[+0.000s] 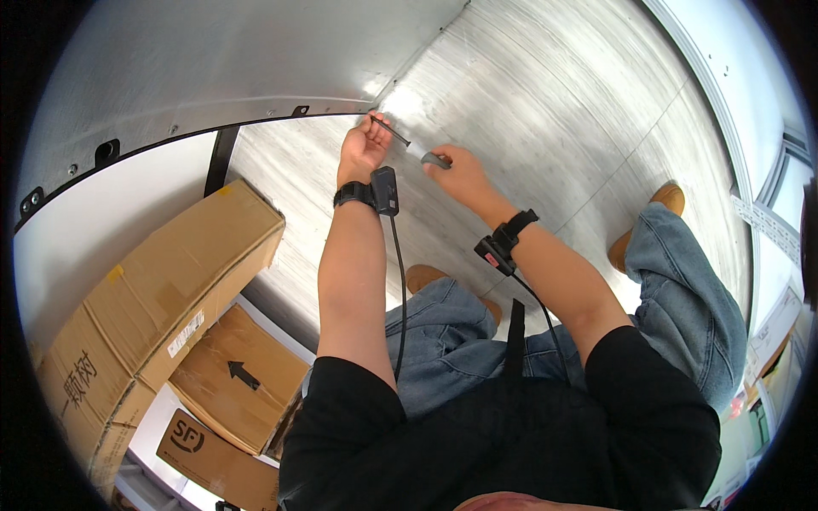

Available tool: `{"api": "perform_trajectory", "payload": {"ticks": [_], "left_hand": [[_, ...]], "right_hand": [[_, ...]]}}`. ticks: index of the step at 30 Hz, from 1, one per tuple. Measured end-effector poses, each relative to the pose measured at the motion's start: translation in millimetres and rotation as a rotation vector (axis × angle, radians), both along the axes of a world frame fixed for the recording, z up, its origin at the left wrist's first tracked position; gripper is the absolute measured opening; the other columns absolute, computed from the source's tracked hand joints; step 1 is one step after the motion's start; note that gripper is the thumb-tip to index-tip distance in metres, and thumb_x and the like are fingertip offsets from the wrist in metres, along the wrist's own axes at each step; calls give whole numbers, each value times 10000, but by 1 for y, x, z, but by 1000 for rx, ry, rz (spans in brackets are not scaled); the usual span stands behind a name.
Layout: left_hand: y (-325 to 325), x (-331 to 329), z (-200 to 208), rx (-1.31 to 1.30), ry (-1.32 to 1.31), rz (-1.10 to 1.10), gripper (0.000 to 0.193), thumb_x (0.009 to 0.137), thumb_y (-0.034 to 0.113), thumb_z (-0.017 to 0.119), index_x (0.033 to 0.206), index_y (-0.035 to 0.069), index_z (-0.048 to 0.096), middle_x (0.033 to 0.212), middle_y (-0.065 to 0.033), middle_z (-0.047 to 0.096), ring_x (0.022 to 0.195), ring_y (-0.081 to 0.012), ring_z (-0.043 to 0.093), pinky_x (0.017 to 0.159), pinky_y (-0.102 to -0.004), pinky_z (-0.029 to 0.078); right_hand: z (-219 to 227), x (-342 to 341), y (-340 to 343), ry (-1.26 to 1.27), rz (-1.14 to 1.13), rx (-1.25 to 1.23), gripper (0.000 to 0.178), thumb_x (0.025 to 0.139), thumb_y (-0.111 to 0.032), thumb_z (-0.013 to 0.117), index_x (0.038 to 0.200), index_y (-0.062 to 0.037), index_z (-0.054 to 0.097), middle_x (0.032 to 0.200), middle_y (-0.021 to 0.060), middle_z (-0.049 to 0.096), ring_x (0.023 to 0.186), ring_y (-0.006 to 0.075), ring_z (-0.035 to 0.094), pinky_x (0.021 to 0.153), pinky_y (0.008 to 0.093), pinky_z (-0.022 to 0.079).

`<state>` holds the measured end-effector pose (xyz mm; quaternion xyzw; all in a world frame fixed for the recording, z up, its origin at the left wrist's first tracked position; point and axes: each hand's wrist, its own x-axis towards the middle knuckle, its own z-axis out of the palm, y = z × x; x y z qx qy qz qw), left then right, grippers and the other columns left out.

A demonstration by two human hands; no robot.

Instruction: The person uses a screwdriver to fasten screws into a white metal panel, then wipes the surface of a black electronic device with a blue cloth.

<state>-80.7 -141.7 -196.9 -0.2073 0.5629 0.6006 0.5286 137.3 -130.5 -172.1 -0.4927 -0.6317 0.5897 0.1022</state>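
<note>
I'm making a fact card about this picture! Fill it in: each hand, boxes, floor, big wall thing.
Left hand: palm up, dark rod at its fingers
Right hand: gripping dark grey handle
Unclear: whether rod and handle join
Lower left: long cardboard box, smaller arrow-marked box
Floor: pale, streaky
Upper left: grey panel

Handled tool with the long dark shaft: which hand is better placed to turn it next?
Right, I'd judge: the right hand holds the grey handle, while the left hand is at the dark shaft, near the metal panel.
</note>
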Motion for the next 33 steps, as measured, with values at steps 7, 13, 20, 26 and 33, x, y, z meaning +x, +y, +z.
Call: {"api": "perform_trajectory", "payload": {"ticks": [7,13,20,26,33], "left_hand": [[2,-1,8,-28,44,3,158,973,132,528,1070,40,612,941,-43,654,861,-183,623,818,-331,521],[6,-3,13,0,69,38,160,966,109,536,1067,2,597,941,-64,644,868,-193,613,842,-340,520],[7,-9,7,3,38,78,160,973,99,516,1050,-22,586,950,-90,636,852,-206,603,845,-352,519],[7,-10,7,7,16,106,161,970,102,521,1033,-35,580,933,-102,628,839,-214,597,827,-349,519],[8,-9,12,27,4,123,147,966,88,521,1021,-36,577,932,-102,626,836,-204,597,818,-345,516]], "right_hand": [[-10,-3,-2,27,-39,-182,376,889,-296,648,1141,-18,634,854,116,638,630,179,611,549,302,480],[-8,-12,-7,8,-97,-176,407,843,-269,680,1139,1,607,934,133,643,859,223,609,763,359,473],[-14,-16,-10,14,-129,-252,408,791,-223,726,1090,-17,539,964,115,613,879,215,584,780,344,460],[-12,-15,-6,-12,-85,-252,370,824,-202,707,1091,-10,539,948,112,611,825,195,580,717,341,464],[-16,-13,-5,51,-93,-307,359,843,-215,694,1098,-14,542,942,100,607,722,155,573,570,302,466]]}}
